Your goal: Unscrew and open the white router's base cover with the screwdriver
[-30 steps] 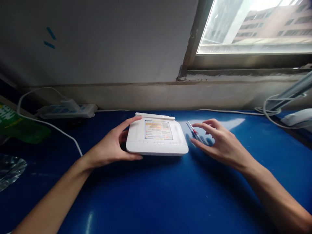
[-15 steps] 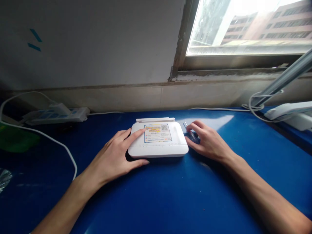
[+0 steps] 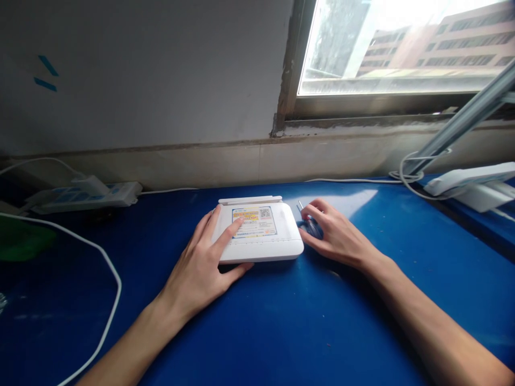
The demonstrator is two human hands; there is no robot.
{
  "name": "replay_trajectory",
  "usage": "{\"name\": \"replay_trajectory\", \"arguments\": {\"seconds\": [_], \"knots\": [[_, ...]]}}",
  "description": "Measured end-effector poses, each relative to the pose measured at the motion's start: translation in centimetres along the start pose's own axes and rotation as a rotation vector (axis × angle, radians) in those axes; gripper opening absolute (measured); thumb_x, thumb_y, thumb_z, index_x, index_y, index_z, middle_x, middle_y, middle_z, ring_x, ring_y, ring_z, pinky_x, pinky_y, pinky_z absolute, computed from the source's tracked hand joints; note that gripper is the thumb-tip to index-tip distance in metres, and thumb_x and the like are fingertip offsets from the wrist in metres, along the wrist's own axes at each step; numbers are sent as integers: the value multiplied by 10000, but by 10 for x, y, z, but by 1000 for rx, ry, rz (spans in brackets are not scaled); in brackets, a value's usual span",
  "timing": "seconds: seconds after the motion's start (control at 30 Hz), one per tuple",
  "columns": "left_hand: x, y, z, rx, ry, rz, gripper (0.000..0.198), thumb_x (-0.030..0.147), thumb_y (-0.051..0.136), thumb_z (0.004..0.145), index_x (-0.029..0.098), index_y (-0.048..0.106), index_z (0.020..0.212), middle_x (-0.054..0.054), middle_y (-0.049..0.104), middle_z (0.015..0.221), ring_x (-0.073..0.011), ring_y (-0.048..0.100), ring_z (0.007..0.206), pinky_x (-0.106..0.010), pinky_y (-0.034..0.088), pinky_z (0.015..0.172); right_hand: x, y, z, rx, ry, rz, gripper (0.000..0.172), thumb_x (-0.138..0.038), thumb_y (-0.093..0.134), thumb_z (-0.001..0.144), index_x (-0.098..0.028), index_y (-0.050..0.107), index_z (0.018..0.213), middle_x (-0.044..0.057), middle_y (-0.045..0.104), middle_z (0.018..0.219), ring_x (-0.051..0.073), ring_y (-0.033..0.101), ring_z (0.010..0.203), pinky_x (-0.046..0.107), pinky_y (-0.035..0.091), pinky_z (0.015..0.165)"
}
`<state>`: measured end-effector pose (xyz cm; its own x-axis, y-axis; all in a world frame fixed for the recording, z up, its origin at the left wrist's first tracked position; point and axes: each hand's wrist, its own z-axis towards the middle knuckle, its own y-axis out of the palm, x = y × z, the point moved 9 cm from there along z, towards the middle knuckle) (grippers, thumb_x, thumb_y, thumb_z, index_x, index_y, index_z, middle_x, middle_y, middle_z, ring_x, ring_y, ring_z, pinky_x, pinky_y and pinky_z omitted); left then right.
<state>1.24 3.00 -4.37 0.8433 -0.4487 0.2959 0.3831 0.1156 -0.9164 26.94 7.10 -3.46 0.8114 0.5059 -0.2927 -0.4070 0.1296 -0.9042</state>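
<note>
I slid the left grip (image 3: 201,261) further over the white box (image 3: 265,242) on the desk (image 3: 281,332) from eight o'clock, fingers apart; it looks steady. Right grip (image 3: 330,236), three o'clock: round tools (image 3: 313,229), can't tell if clamped.

Blue work desk (image 3: 265,332) by a window (image 3: 333,48); workshop or office, can't tell which.
Power strip (image 3: 126,194) with plug (image 3: 92,185) near the wall (image 3: 161,75), metal post (image 3: 458,126) with white cable (image 3: 407,181) wound round its foot, white router-like box (image 3: 261,249) on the desk, scruffy window frame (image 3: 362,106), multi-storey building (image 3: 454,45) outside.
</note>
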Motion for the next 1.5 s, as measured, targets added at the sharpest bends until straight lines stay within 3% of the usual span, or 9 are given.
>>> {"name": "replay_trajectory", "arguments": {"seconds": [0.27,0.37,0.43,0.5,0.57,0.63,0.8,1.0,1.5], "knots": [[-1,-3,1,-25,-34,-70,833,659,694,929,356,393,1644,-133,167,1782,-428,218,1624,-621,407,1237,5,-10,-2,72,17,101,176,-405,618,1009,-251,651,1088,90,616,1122,239,653,904,400,562,811],[-9,-23,4,49,-59,-111,685,616,540,1035,332,388,1639,-126,296,1737,-386,309,1587,-588,392,1242,-2,-25,-3,201,-24,122,144,-348,606,1027,-242,632,934,59,632,961,203,611,790,341,505,696],[-19,-41,5,172,-101,-118,517,523,494,1069,272,527,1521,-125,531,1557,-333,495,1442,-498,448,1181,-10,-31,-3,258,-57,119,269,-304,588,1040,-238,550,782,21,574,784,173,533,672,318,433,614],[-31,-50,6,216,-181,-133,332,462,485,1072,227,675,1209,-90,707,1194,-265,663,1117,-368,531,942,-21,-34,-4,276,-96,103,386,-275,582,1044,-239,448,684,-13,472,671,146,434,582,310,366,561],[-43,-47,6,167,-285,-137,342,439,469,1071,225,618,849,-30,682,824,-203,641,763,-309,443,671,-33,-32,-5,264,-139,81,444,-256,575,1046,-241,380,647,-32,405,625,130,361,536,306,319,527],[-54,-41,5,94,-368,-127,419,424,433,1078,231,496,711,0,600,651,-180,557,601,-317,323,585,-42,-28,-7,241,-171,66,458,-250,572,1046,-246,357,642,-46,371,592,122,315,509,308,276,499],[-61,-27,5,-40,-389,-114,375,398,363,1097,248,470,771,-1,637,699,-197,570,608,-320,298,597,-50,-21,-9,208,-206,51,433,-266,572,1047,-254,391,653,-56,366,557,126,260,496,319,240,486],[-57,-21,5,-159,-398,-66,308,392,374,1094,265,559,883,-28,714,889,-241,662,768,-329,318,635,-40,-21,-8,213,-163,45,449,-315,571,1046,-254,392,639,-49,336,563,141,235,520,329,240,500],[-62,-27,7,-64,-381,-98,320,345,396,1079,246,470,784,5,621,675,-179,570,581,-314,295,584,-38,-25,-11,213,-200,28,432,-285,587,1033,-241,404,644,-62,378,567,129,238,532,275,261,491]]}}
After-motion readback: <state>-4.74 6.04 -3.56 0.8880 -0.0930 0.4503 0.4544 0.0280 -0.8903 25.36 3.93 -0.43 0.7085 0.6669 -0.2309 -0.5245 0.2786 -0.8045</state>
